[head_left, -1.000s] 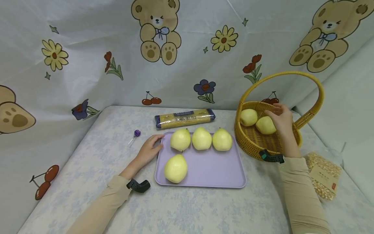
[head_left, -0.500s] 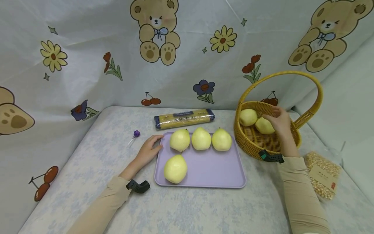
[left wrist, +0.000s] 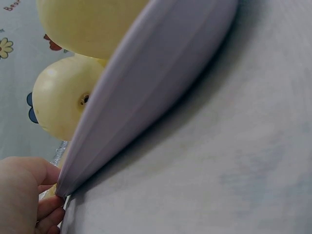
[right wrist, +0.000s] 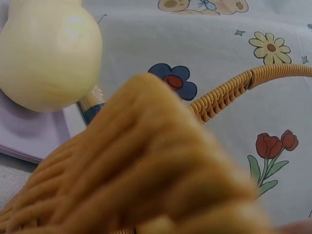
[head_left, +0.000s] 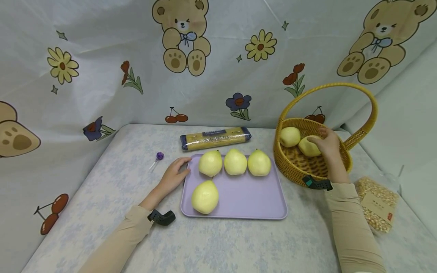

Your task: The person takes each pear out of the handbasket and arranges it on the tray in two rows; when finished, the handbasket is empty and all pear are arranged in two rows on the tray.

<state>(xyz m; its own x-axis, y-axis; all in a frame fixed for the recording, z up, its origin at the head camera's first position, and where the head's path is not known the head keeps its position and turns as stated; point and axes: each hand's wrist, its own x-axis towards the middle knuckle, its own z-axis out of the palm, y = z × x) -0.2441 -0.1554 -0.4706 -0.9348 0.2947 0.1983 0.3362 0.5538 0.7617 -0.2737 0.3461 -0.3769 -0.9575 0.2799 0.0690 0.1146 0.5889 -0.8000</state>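
Note:
My left hand (head_left: 173, 176) holds the far left corner of a lilac tray (head_left: 250, 197), thumb and fingers at its rim in the left wrist view. On the tray, three pale yellow pears (head_left: 235, 162) stand in a row along the back, and one more pear (head_left: 205, 197) sits at the front left. My right hand (head_left: 331, 146) reaches into a wicker basket (head_left: 290, 169) and grips a pear (head_left: 308, 148), its thumb on top; the far fingers are partly hidden. Another pear (head_left: 290, 137) lies beside it. In the right wrist view, the basket wall (right wrist: 146, 161) hides the grip.
A packet of spaghetti (head_left: 216, 139) lies behind the tray. A purple lollipop (head_left: 159, 156) is to its left. At the far right lies a clear bag of corn kernels (head_left: 377, 204). The basket's tall handle (head_left: 336, 85) arches over its opening.
My right hand has shifted slightly on the pear in the basket, its thumb a little lower. My left hand and the tray stay where they were.

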